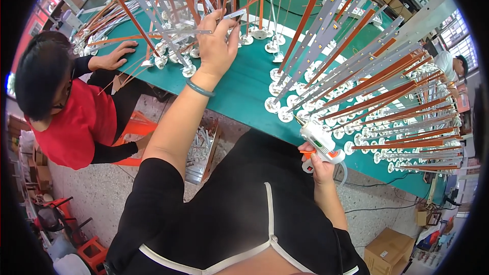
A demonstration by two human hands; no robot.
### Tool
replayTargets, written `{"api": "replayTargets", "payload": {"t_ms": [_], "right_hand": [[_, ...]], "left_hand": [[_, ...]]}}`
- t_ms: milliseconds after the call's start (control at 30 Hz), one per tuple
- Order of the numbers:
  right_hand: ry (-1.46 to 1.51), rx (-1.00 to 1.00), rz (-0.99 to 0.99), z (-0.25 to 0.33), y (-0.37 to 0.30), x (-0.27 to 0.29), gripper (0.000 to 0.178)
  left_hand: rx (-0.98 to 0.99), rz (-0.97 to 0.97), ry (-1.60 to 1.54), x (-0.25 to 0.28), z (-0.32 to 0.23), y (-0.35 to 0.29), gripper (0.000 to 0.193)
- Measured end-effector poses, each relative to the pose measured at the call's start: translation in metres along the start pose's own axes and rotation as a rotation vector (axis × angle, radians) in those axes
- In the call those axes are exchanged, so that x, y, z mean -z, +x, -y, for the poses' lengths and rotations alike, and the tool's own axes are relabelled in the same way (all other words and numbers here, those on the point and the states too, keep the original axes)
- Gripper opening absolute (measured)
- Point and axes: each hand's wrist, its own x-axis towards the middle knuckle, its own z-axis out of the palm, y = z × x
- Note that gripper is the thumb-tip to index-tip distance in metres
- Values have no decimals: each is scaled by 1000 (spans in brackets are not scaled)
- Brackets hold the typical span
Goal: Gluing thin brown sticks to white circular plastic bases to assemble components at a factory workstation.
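Observation:
My right hand [323,169] is wrapped round the handle of a white hot glue gun [321,140] with an orange trigger. Its nozzle points up and left toward the round white bases [285,114] at the table's edge. My left hand [216,43] reaches far forward, its fingers closed round a thin grey strip [234,14] among the left cluster. Crowding hides part of that grip. Upright grey LED strips [318,33] and brown strips [305,15] rise from the white bases on the right.
A green table [239,89] carries both clusters. At the left sits a co-worker in red [76,117], one hand [116,55] on the table. A metal tray [201,153] of parts lies below the edge; a cardboard box [389,249] stands on the floor. Another person [451,66] is far right.

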Motion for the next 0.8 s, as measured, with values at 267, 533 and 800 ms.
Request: {"api": "replayTargets", "payload": {"t_ms": [267, 533, 800], "right_hand": [[62, 23, -1, -1, 1, 0, 23], [-19, -2, -11, -2, 0, 0, 27], [-29, 19, -46, -8, -5, 3, 26]], "left_hand": [[34, 140, 226, -30, 8, 3, 19], [9, 231, 242, -18, -1, -1, 30], [-66, 105, -194, -9, -1, 8, 26]]}}
